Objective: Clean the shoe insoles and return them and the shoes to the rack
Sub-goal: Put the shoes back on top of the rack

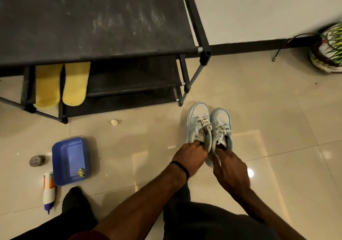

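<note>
Insoles [61,84] lean on rack [96,25] — tray [61,152], bottle [49,189] nearby.

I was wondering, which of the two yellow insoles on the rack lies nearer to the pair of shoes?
The right-hand insole, the one beside the bare stretch of shelf. The other insole lies on its far side, nearer the rack's left end and farther from the shoes.

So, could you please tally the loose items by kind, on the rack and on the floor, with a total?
Insoles: 2, yellow, on the rack's lower shelf
Shoes: 2, pale blue, on the floor, one held in each hand
Tray: 1, blue
Bottle: 1, lying on its side
Small white cap: 1
Round tin: 1
Helmet: 1
Total: 9
</note>
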